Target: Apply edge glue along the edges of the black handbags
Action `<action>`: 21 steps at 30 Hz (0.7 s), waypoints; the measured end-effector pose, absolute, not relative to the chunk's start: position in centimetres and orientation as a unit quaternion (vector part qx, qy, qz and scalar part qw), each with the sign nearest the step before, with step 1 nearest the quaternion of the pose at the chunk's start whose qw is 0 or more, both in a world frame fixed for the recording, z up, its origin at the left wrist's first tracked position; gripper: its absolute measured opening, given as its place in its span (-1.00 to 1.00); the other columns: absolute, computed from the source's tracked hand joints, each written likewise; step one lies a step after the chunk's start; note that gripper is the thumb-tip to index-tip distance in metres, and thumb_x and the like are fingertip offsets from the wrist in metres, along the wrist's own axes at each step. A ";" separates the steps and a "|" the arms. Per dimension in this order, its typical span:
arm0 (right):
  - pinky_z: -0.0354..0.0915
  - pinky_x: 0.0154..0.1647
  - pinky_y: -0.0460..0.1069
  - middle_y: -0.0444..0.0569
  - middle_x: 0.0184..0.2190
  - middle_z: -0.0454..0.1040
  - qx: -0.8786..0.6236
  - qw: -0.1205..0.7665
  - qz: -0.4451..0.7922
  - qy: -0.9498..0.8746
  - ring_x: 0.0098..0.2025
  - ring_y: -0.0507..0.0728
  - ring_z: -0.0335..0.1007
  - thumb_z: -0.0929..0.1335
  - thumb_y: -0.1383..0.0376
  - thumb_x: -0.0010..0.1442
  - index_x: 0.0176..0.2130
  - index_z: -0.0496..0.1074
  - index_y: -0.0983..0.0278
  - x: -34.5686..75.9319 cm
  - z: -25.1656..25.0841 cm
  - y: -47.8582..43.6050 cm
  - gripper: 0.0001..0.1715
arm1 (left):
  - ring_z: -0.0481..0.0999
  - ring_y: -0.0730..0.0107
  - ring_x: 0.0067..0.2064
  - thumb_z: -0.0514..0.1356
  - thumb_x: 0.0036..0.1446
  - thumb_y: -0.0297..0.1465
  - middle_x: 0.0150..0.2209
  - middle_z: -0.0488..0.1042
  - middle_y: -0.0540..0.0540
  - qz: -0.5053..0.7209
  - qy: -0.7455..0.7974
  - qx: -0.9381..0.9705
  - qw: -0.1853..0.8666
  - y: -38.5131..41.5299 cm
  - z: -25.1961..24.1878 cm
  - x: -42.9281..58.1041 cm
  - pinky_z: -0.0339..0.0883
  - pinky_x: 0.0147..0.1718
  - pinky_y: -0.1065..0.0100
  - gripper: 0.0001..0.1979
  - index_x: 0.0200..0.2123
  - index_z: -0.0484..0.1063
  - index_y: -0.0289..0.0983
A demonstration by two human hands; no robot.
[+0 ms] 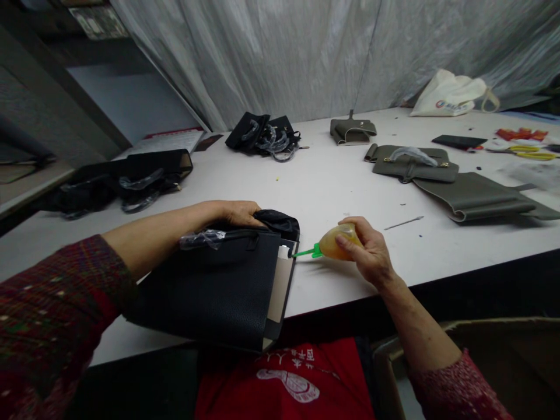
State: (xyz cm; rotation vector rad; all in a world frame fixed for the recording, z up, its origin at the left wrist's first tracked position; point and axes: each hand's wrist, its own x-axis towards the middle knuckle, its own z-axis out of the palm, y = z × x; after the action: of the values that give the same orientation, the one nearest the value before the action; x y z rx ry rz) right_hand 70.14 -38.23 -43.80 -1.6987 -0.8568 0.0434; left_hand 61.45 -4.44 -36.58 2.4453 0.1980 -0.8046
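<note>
A black leather handbag [219,286] lies at the table's front edge, its beige inner side panel showing at the right end. My left hand [240,214] grips the bag along its far top edge, next to a bunched black lining [282,221]; some of its fingertips are hidden there. In my right hand [370,251] is a soft glue bottle [335,242] with amber liquid inside, fingers wrapped round it. The bottle's green nozzle [308,252] points left, its tip at the upper part of the beige panel. Clear plastic wraps the bag's handle [203,238].
More black bags [153,169] lie at left, and others [266,134] at the back. Olive-grey bag pieces [476,195] spread over the right side. A thin metal tool [404,223], yellow-handled scissors [529,153] and a white cloth bag [450,96] are also there.
</note>
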 end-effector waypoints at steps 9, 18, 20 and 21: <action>0.30 -0.25 0.07 -0.13 -0.30 0.45 -0.723 0.601 0.007 -0.341 -0.33 0.12 0.37 0.43 -0.04 0.22 -0.07 0.42 0.13 69.9 -44.2 -38.4 -0.60 | 0.41 0.35 -0.33 0.27 -0.04 0.05 -0.40 0.51 -0.03 -0.298 0.075 0.911 0.275 -4.1 -36.7 61.4 0.30 -0.27 0.40 -0.50 -0.32 0.60 -0.29; 0.29 -0.34 0.03 -0.16 -0.36 0.43 -0.721 0.569 0.015 -0.394 -0.39 0.09 0.34 0.44 0.03 0.24 -0.04 0.42 0.14 69.1 -44.4 -39.1 -0.63 | 0.42 0.35 -0.33 0.26 -0.01 0.07 -0.38 0.53 -0.03 -0.301 0.078 0.912 0.268 -4.1 -36.8 61.3 0.30 -0.30 0.41 -0.48 -0.30 0.61 -0.29; 0.31 -0.32 0.03 -0.14 -0.30 0.44 -0.715 0.570 -0.002 -0.406 -0.36 0.09 0.36 0.44 0.04 0.23 -0.03 0.42 0.15 69.2 -44.5 -38.9 -0.62 | 0.42 0.35 -0.34 0.26 -0.02 0.06 -0.39 0.52 -0.03 -0.301 0.081 0.912 0.267 -4.2 -36.8 61.2 0.30 -0.31 0.41 -0.50 -0.31 0.60 -0.29; 0.33 -0.28 0.03 -0.12 -0.25 0.45 -0.712 0.573 -0.024 -0.406 -0.33 0.10 0.37 0.44 0.04 0.23 -0.02 0.42 0.15 69.3 -44.5 -38.8 -0.61 | 0.42 0.35 -0.35 0.26 -0.02 0.05 -0.40 0.52 -0.03 -0.299 0.082 0.912 0.268 -4.2 -36.8 61.2 0.30 -0.31 0.40 -0.50 -0.31 0.59 -0.29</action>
State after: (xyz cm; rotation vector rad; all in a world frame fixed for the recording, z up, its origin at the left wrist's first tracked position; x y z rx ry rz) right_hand 69.30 -38.85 -44.50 -1.6685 -0.9526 -0.0558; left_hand 61.19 -4.20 -36.77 2.4600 0.2220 -0.8074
